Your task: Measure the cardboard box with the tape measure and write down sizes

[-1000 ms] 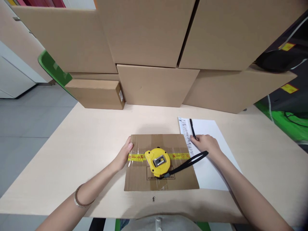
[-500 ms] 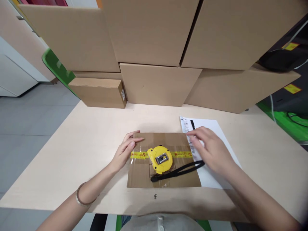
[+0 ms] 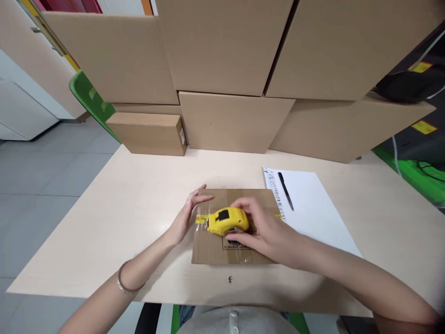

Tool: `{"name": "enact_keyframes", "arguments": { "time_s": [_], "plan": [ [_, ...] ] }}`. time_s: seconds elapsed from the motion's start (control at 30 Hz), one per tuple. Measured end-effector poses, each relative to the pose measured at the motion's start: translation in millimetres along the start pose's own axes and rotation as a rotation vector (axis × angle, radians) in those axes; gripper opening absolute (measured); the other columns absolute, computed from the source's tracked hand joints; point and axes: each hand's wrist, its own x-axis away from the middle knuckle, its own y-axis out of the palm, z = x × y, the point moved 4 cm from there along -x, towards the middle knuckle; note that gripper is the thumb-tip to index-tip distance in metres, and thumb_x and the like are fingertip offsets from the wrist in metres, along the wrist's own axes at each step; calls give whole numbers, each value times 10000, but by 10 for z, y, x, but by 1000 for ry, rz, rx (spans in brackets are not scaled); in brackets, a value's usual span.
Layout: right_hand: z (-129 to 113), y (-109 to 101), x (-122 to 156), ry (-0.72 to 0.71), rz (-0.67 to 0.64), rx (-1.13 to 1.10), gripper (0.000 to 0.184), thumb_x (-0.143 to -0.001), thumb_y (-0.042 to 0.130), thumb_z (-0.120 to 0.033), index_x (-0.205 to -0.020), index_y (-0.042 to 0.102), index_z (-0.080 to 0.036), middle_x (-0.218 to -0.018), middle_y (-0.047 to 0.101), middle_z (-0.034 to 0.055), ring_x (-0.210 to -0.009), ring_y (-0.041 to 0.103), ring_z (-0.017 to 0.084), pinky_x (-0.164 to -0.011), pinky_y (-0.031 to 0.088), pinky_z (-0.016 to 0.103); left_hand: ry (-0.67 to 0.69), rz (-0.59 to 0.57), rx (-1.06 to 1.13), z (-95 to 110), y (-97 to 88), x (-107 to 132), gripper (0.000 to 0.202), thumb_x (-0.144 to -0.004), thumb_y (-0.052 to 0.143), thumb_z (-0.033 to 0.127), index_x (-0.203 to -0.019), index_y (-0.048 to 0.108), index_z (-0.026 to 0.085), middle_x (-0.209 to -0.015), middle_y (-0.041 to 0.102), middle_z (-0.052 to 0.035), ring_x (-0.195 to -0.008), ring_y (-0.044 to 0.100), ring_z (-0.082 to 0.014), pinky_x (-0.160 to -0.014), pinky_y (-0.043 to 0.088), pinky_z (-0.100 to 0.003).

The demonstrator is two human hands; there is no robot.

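Note:
A yellow tape measure with a black patch on its upward side is tilted on edge over the cardboard box. My right hand grips it between thumb and fingers and covers its right end. Most of its black wrist strap is hidden by that hand. The brown cardboard box lies flat on the table, with yellow printed tape across its top. Against the box's left side rests my left hand, its fingers stretched toward the far left corner.
Right of the box, a white notepad bears a black pen. Large cardboard boxes form a wall along the table's back. A smaller carton stands at the back left. The pale wooden table surrounds the box.
My right hand has moved left from the box's right edge and taken hold of the tape measure, turning it up on edge. My left hand stays at the box's left side.

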Motion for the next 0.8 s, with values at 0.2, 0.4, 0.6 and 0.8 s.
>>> {"name": "enact_keyframes", "arguments": {
  "time_s": [0.2,0.4,0.6,0.8],
  "plan": [
    [-174,-52,-330,-216,15,5,442,-1005,567,-358,-1359,311,-294,-1225,634,93,-969,705,235,-823,578,415,-58,5,240,-123,27,-9,647,-1012,311,690,-1387,625,267,-1645,421,-36,-1559,289,-297,-1299,171,-455],
    [-324,128,-480,-257,-164,385,490,-1020,559,-306,-1486,413,-343,-1248,631,79,-824,693,215,-739,568,384,-118,-32,311,-142,-12,-4,736,-982,317,742,-1486,526,249,-1630,436,-86,-1533,332,-324,-1258,259,-477],
    [-145,-22,-227,-202,-121,330,564,-1037,533,-332,-1562,357,-436,-1152,647,56,-841,690,211,-779,586,387,44,-164,-54,35,-80,-25,482,-973,549,586,-1351,650,304,-1606,426,-74,-1519,306,-353,-1260,218,-495],
    [396,-695,504,18,24,283,462,-987,627,-420,-1443,555,-433,-1353,669,45,-1153,667,272,-965,557,406,52,-257,-177,134,-113,-47,449,-1010,494,547,-1378,611,317,-1563,427,-96,-1480,329,-357,-1237,224,-568]
  ]
}}
